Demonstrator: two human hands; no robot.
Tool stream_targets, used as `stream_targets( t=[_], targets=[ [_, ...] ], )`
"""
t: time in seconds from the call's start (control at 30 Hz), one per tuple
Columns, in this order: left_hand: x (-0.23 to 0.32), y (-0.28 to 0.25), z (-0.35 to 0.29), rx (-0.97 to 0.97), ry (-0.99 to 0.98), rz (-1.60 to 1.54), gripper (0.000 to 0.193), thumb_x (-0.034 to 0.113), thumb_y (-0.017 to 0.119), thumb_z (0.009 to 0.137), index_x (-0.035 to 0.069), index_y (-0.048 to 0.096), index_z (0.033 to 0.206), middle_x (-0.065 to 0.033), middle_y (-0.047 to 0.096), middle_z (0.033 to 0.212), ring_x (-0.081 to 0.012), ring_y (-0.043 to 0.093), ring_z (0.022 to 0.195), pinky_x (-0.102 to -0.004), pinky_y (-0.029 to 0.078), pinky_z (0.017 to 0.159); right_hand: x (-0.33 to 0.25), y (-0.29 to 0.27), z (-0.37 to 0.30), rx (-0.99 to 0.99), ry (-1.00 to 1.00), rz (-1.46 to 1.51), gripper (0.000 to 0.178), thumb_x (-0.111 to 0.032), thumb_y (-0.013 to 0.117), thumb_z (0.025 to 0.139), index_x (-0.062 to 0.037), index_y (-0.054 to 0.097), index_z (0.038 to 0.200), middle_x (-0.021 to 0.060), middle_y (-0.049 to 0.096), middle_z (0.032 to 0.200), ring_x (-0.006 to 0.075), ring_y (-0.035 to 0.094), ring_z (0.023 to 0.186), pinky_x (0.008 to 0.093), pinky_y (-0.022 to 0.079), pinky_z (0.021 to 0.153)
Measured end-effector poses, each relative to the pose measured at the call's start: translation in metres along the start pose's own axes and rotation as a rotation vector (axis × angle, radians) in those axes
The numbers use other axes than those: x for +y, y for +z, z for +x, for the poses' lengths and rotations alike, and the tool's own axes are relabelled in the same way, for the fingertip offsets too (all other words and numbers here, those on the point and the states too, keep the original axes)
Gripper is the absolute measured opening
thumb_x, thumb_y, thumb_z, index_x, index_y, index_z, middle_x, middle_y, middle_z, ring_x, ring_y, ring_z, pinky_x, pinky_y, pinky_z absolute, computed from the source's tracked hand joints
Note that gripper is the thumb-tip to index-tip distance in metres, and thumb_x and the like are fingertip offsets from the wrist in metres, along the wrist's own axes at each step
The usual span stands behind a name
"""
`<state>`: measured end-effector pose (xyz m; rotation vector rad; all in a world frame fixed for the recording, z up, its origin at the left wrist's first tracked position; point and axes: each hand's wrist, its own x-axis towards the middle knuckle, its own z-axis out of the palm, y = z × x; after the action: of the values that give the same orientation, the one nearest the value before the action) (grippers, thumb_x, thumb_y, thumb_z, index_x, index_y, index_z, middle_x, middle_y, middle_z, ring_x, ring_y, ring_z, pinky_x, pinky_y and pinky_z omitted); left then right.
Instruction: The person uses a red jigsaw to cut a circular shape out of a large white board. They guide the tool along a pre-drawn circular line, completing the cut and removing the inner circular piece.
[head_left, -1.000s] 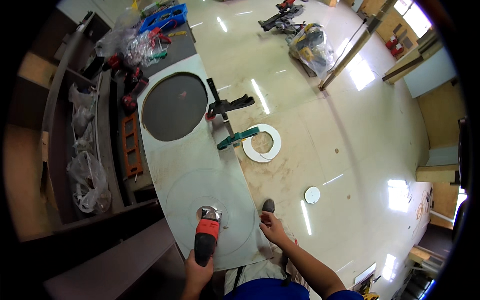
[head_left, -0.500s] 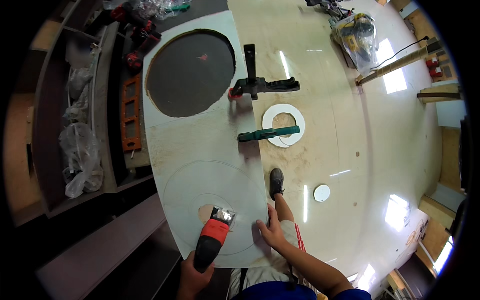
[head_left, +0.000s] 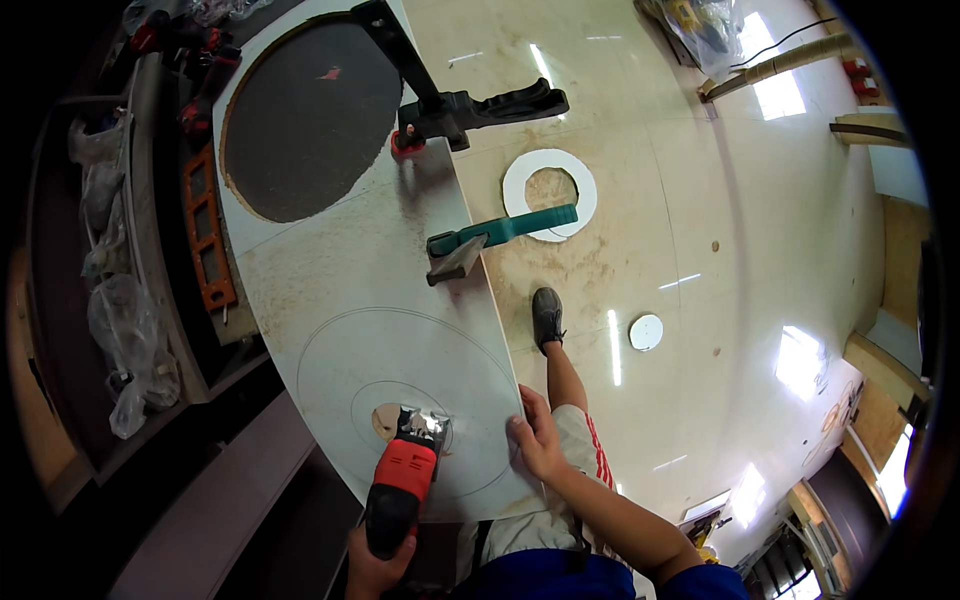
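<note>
My left hand [head_left: 375, 565] grips the black handle of a red power cutting tool [head_left: 405, 470]. Its metal head sits on a pale board [head_left: 350, 270], beside a small hole inside two drawn circles [head_left: 400, 395]. My right hand [head_left: 535, 440] lies flat on the board's near right edge, fingers pressing it down. A large round hole [head_left: 305, 115] is cut out of the board's far end.
A black clamp [head_left: 455, 100] and a green clamp [head_left: 495, 235] hold the board's right edge. A white ring [head_left: 550, 195] and a small white disc [head_left: 646, 331] lie on the dusty floor. My shoe [head_left: 547, 315] stands beside the board. An orange rack [head_left: 205, 235] and bagged items sit left.
The view has closed in on the board. The tool's head has moved slightly right of the small hole, and my right hand stays on the board's edge.
</note>
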<state>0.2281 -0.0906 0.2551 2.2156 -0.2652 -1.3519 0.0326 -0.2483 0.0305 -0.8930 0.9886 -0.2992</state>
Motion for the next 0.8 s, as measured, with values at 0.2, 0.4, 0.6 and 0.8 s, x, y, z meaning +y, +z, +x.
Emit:
stream_targets(
  t=[0.2,0.4,0.6,0.8],
  targets=[
    [0.004,0.001,-0.001,0.063,0.01,0.054,0.024,0.014,0.075,0.075,-0.002,0.069,0.092,-0.0103,0.071,0.077,-0.0159,0.07,0.075,-0.034,0.055,0.069,-0.001,0.002,-0.001,-0.021,0.134,-0.114,0.041,-0.021,0.051,0.101,0.0047,0.048,0.133,0.0248,0.053,0.139,0.0267,0.048,0.134,0.0345,0.034,0.111],
    [0.0,0.003,0.003,0.064,0.114,0.096,0.02,0.013,0.074,0.075,-0.001,0.069,0.088,-0.0105,0.069,0.071,-0.0175,0.07,0.067,-0.0341,0.055,0.064,0.0,0.002,0.001,0.005,0.147,-0.13,0.038,-0.021,0.049,0.102,0.005,0.051,0.13,0.0261,0.05,0.144,0.0276,0.05,0.131,0.0359,0.035,0.11],
    [0.014,0.004,0.001,-0.022,-0.168,-0.044,0.012,0.007,0.068,0.079,-0.002,0.07,0.085,-0.0111,0.071,0.073,-0.0173,0.07,0.067,-0.0315,0.055,0.065,0.007,0.003,-0.002,0.039,0.119,-0.089,0.034,-0.02,0.046,0.103,0.003,0.054,0.126,0.0099,0.06,0.101,0.0167,0.056,0.092,0.0301,0.044,0.086],
    [0.006,0.004,0.002,-0.019,-0.082,-0.01,0.009,0.006,0.066,0.079,-0.002,0.069,0.083,-0.0105,0.07,0.071,-0.0167,0.07,0.069,-0.0309,0.054,0.066,-0.009,0.004,0.0,0.026,0.098,-0.072,0.027,-0.022,0.045,0.104,0.0009,0.056,0.113,0.0013,0.05,0.079,0.0105,0.046,0.073,0.0266,0.041,0.071]
  ],
)
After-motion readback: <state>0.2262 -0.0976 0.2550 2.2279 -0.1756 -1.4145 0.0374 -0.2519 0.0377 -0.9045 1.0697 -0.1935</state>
